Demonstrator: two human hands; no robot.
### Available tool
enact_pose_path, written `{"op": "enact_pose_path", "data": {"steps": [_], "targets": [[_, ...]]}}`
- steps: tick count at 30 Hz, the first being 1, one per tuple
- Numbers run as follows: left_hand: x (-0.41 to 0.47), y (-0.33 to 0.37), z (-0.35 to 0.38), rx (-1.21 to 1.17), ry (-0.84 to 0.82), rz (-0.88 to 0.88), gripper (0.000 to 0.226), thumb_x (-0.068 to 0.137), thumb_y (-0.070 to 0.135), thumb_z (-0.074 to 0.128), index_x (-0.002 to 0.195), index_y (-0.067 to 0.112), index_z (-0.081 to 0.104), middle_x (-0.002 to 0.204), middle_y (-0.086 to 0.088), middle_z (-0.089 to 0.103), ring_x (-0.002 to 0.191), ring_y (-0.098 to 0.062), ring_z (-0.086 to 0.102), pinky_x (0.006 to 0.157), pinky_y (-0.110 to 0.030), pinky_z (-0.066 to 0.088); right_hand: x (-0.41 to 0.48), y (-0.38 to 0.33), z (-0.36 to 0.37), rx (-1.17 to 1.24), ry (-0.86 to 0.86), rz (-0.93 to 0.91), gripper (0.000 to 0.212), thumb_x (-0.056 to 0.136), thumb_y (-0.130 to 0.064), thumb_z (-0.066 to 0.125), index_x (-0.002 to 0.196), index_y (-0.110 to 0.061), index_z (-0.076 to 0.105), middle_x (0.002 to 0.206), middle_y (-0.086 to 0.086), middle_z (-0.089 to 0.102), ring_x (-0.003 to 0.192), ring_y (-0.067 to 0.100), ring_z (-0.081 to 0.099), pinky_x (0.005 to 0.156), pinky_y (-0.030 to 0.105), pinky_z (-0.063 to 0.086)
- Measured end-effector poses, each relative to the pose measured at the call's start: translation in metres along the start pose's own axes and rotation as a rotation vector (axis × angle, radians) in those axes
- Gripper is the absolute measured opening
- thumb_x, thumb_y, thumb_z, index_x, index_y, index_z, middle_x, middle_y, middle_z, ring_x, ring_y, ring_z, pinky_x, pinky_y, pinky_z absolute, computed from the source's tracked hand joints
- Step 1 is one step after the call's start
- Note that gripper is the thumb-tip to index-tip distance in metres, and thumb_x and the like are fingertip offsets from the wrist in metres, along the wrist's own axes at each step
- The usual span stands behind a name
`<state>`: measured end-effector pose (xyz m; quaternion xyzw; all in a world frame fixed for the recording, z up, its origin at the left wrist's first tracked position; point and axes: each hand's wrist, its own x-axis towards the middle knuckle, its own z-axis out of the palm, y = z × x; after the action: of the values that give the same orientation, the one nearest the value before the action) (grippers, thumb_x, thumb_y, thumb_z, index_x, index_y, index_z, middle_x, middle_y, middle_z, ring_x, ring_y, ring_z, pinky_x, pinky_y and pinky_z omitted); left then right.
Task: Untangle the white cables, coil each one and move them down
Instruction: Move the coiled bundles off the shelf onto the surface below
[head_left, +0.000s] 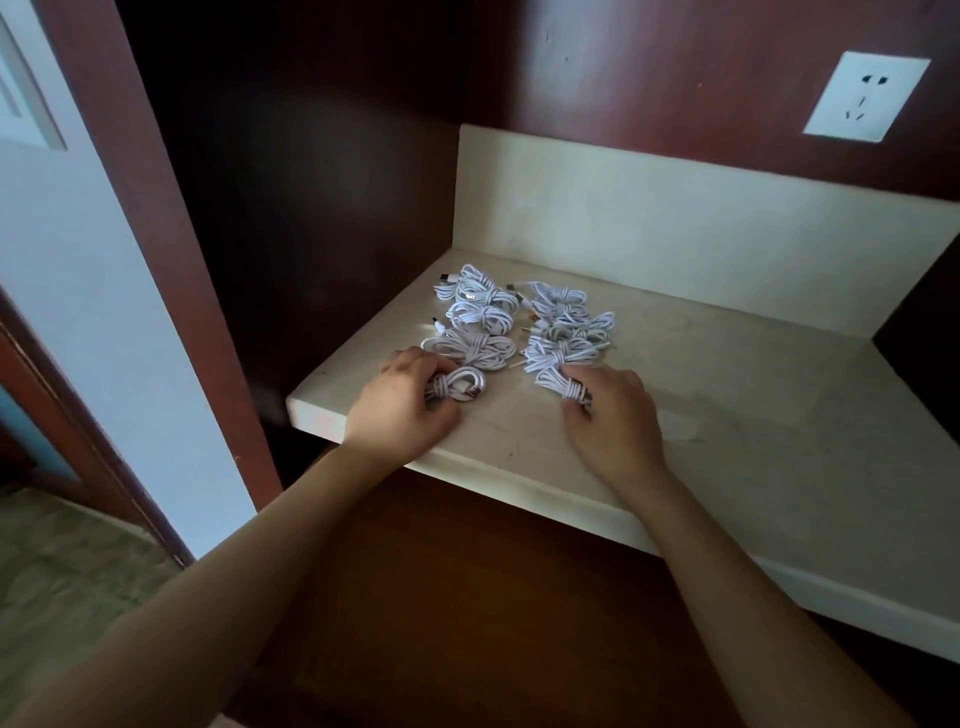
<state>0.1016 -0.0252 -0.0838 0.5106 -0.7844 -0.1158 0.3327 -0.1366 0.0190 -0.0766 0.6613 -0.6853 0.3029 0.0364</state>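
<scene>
Our left hand (402, 402) grips a coiled white cable (462, 383), right hand (615, 415) pinches a second coil (561, 387); both sit in front of two rows of coiled bundles (480, 317) on the tabletop (727, 395).

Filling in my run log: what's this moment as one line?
left hand: holds near-left coil | right hand: holds near-right coil | other coiled cables: two columns behind, on counter

The left hand (402, 402) grips the near-left cable (460, 383), the right hand (615, 415) the near-right cable (561, 385), fronting two rows of coils (480, 314) on the surface (753, 415).
</scene>
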Motion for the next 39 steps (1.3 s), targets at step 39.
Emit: {"op": "enact_pose_path", "data": {"steps": [39], "targets": [[-0.156,-0.055,-0.044,0.067,-0.641,0.054,0.025,0.083,0.027,0.072,0.107,0.028,0.064,0.102,0.014,0.058,0.09,-0.006,0.058,0.077,-0.022,0.049,-0.171,-0.078,0.065,0.211,-0.599,0.101,0.031,0.093,-0.033,0.064,0.123,-0.027,0.062,0.113,-0.009,0.059,0.093,0.008,0.054,0.074,0.024,0.044]]}}
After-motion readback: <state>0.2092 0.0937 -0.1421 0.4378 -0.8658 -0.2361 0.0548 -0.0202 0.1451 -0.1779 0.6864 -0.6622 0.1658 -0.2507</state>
